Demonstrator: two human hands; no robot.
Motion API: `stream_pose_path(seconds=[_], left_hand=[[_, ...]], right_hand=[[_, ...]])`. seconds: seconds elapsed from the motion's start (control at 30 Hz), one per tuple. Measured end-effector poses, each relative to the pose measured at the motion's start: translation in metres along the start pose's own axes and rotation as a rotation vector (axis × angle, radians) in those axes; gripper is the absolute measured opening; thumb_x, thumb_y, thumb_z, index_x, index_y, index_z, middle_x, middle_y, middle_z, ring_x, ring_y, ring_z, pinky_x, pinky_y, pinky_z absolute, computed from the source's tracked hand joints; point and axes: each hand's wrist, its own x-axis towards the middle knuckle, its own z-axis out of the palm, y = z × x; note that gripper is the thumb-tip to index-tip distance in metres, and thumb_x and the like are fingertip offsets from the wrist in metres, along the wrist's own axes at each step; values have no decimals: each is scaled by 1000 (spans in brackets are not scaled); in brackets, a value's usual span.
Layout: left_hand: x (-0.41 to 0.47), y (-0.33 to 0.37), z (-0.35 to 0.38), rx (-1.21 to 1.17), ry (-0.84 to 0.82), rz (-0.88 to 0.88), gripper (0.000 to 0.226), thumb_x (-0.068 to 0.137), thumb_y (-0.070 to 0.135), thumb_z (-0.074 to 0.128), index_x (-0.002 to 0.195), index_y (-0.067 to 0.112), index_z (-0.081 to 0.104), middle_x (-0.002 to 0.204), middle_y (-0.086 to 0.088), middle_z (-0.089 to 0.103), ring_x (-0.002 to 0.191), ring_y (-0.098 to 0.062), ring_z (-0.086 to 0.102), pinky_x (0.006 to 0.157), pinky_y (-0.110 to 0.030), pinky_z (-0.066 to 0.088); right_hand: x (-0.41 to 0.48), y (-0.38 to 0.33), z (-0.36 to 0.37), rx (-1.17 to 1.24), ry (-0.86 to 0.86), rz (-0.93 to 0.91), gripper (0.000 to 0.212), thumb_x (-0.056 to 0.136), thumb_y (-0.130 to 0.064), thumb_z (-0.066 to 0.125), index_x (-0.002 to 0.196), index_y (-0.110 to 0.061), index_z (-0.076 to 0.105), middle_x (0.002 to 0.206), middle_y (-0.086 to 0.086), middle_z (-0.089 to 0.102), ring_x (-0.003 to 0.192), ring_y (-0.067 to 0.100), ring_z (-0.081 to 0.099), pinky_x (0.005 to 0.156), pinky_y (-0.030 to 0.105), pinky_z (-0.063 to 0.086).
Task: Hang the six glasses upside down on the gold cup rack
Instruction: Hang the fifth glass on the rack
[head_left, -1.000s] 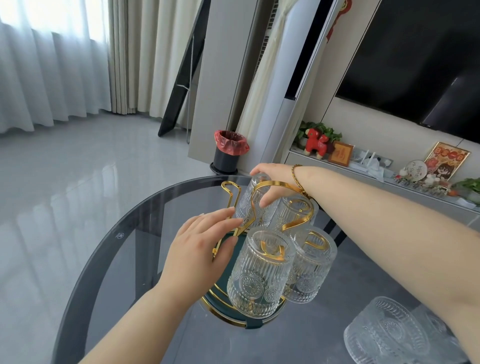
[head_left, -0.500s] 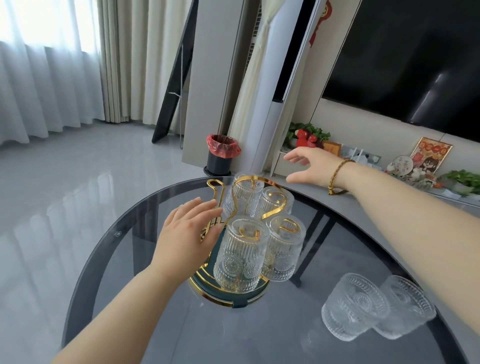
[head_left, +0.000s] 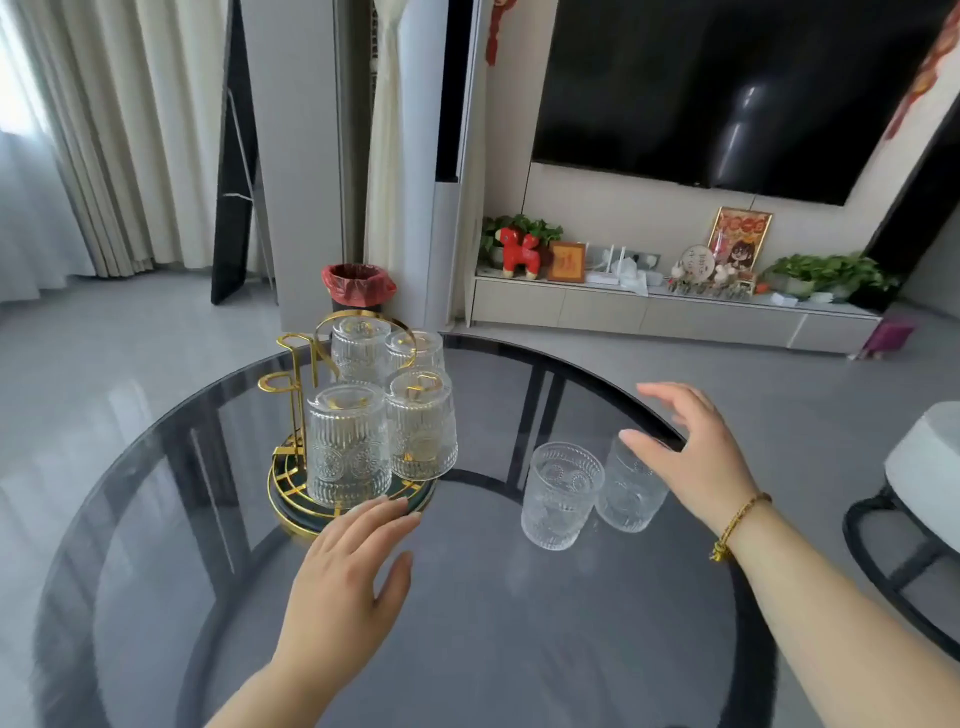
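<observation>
Both hands' grip spread, empty; 4 glasses (head_left: 347, 451) inverted on rack (head_left: 291, 374); 2 upright glasses (head_left: 560, 496) on table (head_left: 467, 623).

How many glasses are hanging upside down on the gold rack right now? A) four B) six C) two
A: four glasses hang upside down on the gold rack, including the nearest one, while two more glasses stand upright on the table by the right hand.
</observation>
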Motion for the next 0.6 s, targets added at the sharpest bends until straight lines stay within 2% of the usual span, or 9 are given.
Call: stream_pose_path(seconds=[0.1, 0.17, 0.2, 0.27, 0.3, 0.37, 0.47, 0.6], left_hand=[[-12, 2, 22, 58, -122, -72, 46, 80, 37, 36, 91, 9, 70, 100, -6, 72, 97, -25, 66, 88, -24, 39], [-21, -2, 35, 104, -198, -136, 45, 76, 35, 37, 92, 9, 70, 98, -8, 73, 94, -29, 67, 83, -35, 52], [-25, -5, 40, 135, -236, -158, 42, 78, 34, 40, 95, 9, 69, 101, -9, 72, 97, -29, 66, 83, -40, 53], [-29, -10, 46, 193, -307, -203, 34, 85, 30, 52, 113, 12, 61, 121, -7, 63, 115, -26, 56, 98, -42, 44], [-30, -13, 50, 218, -362, -221, 38, 88, 30, 52, 123, 16, 52, 132, -3, 54, 125, -22, 46, 105, -37, 36], [-31, -19, 55, 256, -414, -232, 44, 91, 37, 43, 132, 23, 39, 144, 5, 39, 135, -15, 30, 112, -31, 23], [-30, -21, 59, 299, -436, -244, 45, 92, 41, 36, 134, 27, 34, 147, 8, 32, 137, -12, 24, 113, -29, 18], [-30, -24, 60, 317, -440, -246, 44, 92, 41, 37, 134, 28, 35, 146, 9, 33, 137, -11, 24, 114, -29, 18]], right_hand=[[-27, 37, 5, 125, 183, 201, 47, 74, -13, 66, 117, -17, 47, 115, -2, 42, 105, 10, 39, 92, 24, 30], [-40, 62, 14, 194, 191, 333, 57, 74, -15, 67, 124, -17, 40, 126, 1, 41, 110, 13, 39, 94, 26, 31], [-46, 73, 19, 216, 174, 390, 62, 74, -17, 67, 127, -17, 36, 132, 3, 40, 115, 15, 39, 95, 28, 31], [-52, 92, 28, 214, 122, 471, 72, 72, -19, 69, 132, -15, 29, 140, 7, 35, 125, 20, 36, 100, 31, 31], [-52, 99, 31, 201, 91, 504, 76, 71, -21, 70, 133, -14, 27, 142, 9, 33, 128, 22, 34, 103, 34, 30], [-50, 110, 37, 197, 41, 558, 84, 70, -23, 71, 136, -15, 21, 145, 10, 29, 131, 24, 30, 105, 37, 29], [-42, 120, 46, 212, 4, 606, 92, 69, -25, 72, 139, -18, 13, 148, 8, 25, 134, 24, 27, 105, 36, 28], [-33, 127, 64, 265, 30, 662, 99, 67, -27, 73, 140, -20, 7, 148, 6, 26, 133, 26, 29, 106, 41, 28]])
